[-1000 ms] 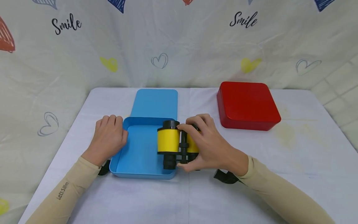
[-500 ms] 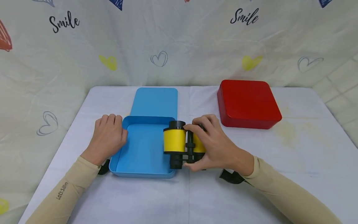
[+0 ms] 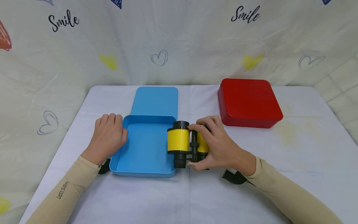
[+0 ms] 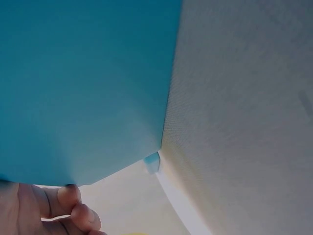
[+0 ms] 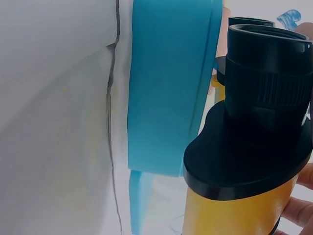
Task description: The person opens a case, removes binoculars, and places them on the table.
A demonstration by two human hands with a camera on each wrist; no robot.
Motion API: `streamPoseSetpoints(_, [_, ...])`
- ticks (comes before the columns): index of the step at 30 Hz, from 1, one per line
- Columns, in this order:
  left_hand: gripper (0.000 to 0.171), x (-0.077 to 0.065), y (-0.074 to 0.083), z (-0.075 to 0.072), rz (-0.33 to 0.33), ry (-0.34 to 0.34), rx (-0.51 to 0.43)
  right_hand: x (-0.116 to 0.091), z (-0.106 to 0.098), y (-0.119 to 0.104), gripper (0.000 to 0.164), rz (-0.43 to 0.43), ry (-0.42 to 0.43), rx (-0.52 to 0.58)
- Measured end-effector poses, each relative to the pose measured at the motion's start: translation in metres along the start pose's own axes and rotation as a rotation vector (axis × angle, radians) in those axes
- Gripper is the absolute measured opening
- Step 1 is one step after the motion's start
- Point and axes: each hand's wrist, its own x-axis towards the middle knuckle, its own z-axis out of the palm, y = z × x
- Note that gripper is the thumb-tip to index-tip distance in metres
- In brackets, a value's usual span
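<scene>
Presently, left hand [image 3: 107, 139] grips blue box [image 3: 144, 149] at 9 o'clock; right hand [image 3: 219, 146] grips binoculars [image 3: 179, 140] at the box's 3-o'clock rim.

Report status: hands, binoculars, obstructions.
Left hand holding left side of blue box. Right hand gripping binoculars at its right edge. No obstruction seen; red box apart.

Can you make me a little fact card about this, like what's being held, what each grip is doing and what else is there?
Held up front: yellow-and-black binoculars
Right grip: holds the binoculars
Left grip: holds the blue box by its left rim
Binoculars' place: overlapping the box's right rim in the head view; can't tell if they touch
Behind the blue box: flat blue piece
Farther right: red box
Underneath: white cloth
</scene>
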Motion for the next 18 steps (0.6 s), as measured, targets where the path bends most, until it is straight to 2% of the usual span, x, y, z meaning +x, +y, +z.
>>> streamPoseSetpoints(8, [0.016,0.001,0.000,-0.001,0.010,0.023,-0.010,-0.005,-0.002,0.005,0.096,0.035,-0.015,0.027])
streamPoseSetpoints(18, [0.015,0.002,0.000,-0.002,0.013,0.016,-0.015,-0.014,-0.003,0.015,0.097,0.064,-0.026,0.035])
